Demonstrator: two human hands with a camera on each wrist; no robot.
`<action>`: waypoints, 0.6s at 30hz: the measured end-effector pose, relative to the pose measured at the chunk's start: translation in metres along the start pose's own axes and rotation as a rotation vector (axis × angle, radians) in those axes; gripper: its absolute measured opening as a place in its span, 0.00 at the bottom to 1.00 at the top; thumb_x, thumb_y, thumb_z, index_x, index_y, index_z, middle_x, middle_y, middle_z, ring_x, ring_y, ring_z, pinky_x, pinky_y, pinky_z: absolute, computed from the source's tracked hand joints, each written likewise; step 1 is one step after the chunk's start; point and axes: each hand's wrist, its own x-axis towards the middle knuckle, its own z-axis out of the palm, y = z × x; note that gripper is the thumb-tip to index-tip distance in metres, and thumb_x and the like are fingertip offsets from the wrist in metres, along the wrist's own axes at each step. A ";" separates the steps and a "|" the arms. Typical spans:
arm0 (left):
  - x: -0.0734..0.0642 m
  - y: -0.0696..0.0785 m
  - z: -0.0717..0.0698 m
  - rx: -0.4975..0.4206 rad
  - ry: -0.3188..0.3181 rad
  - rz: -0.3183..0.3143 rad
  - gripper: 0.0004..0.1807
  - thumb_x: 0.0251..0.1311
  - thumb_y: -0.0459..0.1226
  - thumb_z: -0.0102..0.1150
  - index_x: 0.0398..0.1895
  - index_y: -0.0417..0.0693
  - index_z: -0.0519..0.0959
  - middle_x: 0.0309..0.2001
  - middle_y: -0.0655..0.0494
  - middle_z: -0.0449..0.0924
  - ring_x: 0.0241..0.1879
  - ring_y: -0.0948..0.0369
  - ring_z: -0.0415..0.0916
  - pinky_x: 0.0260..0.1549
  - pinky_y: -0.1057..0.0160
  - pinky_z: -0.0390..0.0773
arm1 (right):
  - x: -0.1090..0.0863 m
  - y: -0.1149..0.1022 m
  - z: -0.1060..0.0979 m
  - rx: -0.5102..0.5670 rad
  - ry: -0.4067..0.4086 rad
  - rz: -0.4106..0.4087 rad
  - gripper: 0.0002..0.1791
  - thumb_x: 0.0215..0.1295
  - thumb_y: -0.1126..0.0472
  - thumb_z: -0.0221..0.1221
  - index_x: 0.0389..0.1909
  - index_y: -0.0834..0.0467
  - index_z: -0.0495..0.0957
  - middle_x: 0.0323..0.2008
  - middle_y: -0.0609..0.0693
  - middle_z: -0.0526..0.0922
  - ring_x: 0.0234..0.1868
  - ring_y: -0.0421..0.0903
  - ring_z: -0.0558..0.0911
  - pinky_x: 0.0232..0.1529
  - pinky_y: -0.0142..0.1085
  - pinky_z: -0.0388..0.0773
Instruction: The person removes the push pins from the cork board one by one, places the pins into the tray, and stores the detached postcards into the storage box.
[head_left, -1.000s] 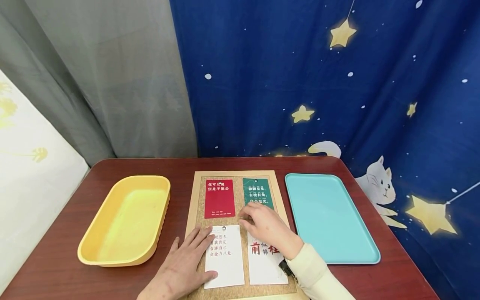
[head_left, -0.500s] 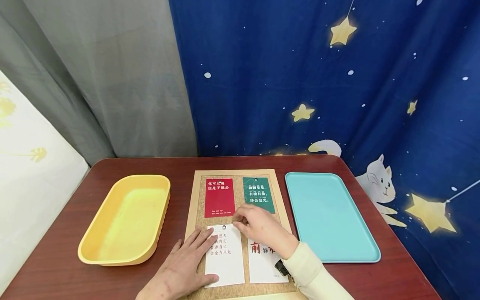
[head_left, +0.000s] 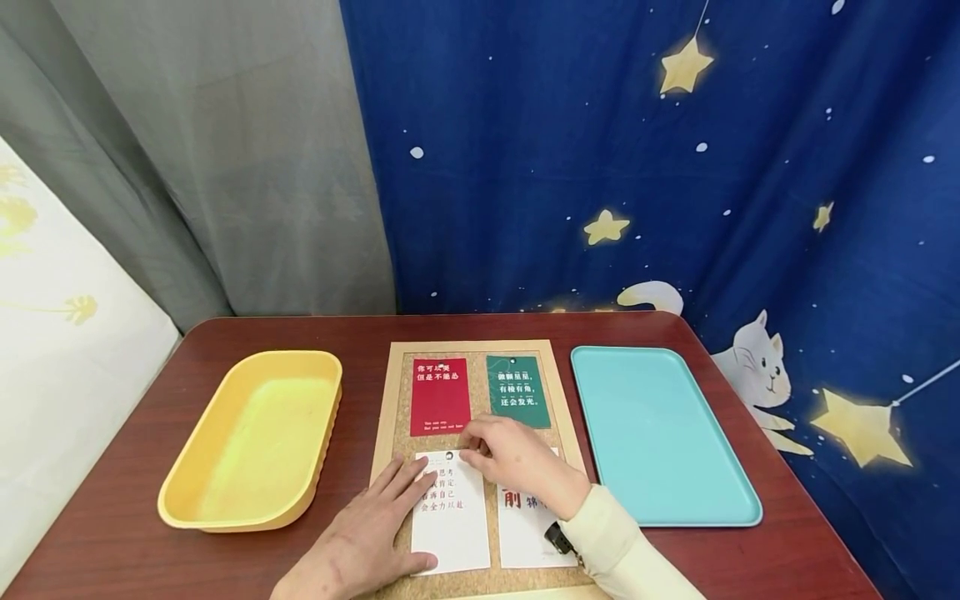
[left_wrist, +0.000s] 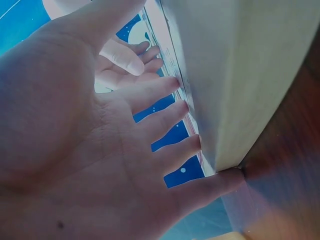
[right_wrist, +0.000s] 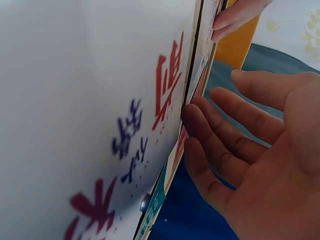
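A cork board with a pale wooden frame lies on the table. My left hand rests with spread, straight fingers on its left side, fingertips and thumb on the left white card. A round silver pushpin sits at that card's top. Just right of the pin, my right hand hovers with loosely bent fingers, covering part of the right white card. In the right wrist view, thumb and forefinger of the right hand stand apart with nothing between them. Above are a red card and a green card.
A yellow basin stands left of the board, and a flat turquoise tray lies to its right. The dark red table ends at a grey curtain and a blue star-patterned curtain.
My right hand has shifted left and slightly down, from below the green card to beside the left white card's pin. The green card's lower part now shows. The left hand has barely moved.
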 end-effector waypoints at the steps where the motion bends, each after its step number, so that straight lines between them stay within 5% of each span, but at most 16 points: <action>1: 0.000 0.000 0.000 0.003 -0.001 0.001 0.55 0.48 0.61 0.76 0.78 0.51 0.66 0.81 0.49 0.60 0.81 0.39 0.54 0.66 0.31 0.72 | 0.000 0.000 0.000 0.002 -0.001 -0.005 0.06 0.72 0.54 0.65 0.45 0.49 0.85 0.36 0.39 0.83 0.35 0.35 0.79 0.39 0.28 0.78; 18: 0.002 -0.002 0.002 0.037 -0.005 -0.009 0.55 0.49 0.64 0.74 0.79 0.53 0.65 0.82 0.50 0.59 0.81 0.40 0.55 0.63 0.29 0.73 | 0.004 -0.006 0.005 0.013 -0.045 -0.031 0.07 0.71 0.54 0.66 0.46 0.50 0.86 0.34 0.38 0.81 0.33 0.34 0.76 0.37 0.25 0.75</action>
